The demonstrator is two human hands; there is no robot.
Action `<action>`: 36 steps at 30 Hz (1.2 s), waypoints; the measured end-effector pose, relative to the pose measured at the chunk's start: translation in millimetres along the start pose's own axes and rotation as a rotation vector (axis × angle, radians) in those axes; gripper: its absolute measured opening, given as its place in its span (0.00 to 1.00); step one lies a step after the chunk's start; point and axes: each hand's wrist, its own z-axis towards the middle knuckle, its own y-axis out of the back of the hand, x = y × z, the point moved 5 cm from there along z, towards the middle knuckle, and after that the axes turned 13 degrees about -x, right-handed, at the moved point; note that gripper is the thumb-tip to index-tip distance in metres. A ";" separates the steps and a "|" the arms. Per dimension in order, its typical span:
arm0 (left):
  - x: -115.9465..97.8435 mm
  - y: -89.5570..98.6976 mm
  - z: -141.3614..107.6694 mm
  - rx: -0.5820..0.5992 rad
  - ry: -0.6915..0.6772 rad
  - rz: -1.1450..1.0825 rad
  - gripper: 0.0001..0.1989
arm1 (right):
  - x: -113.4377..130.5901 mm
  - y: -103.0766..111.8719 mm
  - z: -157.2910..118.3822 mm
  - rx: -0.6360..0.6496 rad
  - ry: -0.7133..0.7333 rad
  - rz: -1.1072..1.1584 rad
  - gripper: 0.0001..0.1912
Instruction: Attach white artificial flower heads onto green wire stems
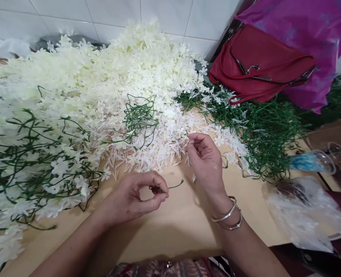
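Note:
My left hand (140,196) pinches a thin green artificial flower stem (174,186) between thumb and fingertips, just above the bare table. Its free end points right and carries a small forked tip. At the near edge of the white pile, my right hand (205,157) is closed in a pinch, with a small whitish bit at the fingertips that is too small to name. Around it lie thin white stamen-like pieces (150,156) and loose white fabric blossoms (101,77). Behind my hands, a small bunch of green stems (140,115) rests on the white pieces.
White blossoms on green stems (37,169) are heaped at left. More green stems (271,134) lie at right, beneath a red handbag (268,57) and a purple bag (311,23). A clear plastic bag (305,215) and a blue-patterned cup (308,161) are near the table's right edge.

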 end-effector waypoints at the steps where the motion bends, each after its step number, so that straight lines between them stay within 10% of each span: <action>1: 0.3 2.3 0.8 -0.023 0.016 -0.038 0.04 | 1.1 0.2 0.1 0.002 0.072 -0.069 0.11; 11: 11.9 2.2 1.1 -0.029 0.229 -0.434 0.09 | 9.8 -18.3 -12.6 0.301 0.479 -0.394 0.07; 16: 8.2 -0.3 0.8 -0.057 -0.072 0.069 0.06 | 8.0 -5.7 -2.5 0.186 0.445 -0.543 0.10; 22: -0.5 -3.5 3.9 -0.351 -0.478 0.562 0.04 | 5.4 8.3 8.4 0.054 0.347 -0.512 0.07; 29: 3.7 -15.7 49.8 -0.334 -0.377 1.060 0.08 | 5.7 1.6 3.0 0.152 0.201 -0.289 0.06; 36: 9.5 -8.3 55.2 -0.393 -0.262 1.106 0.09 | 8.9 -1.2 0.0 0.142 0.241 -0.235 0.06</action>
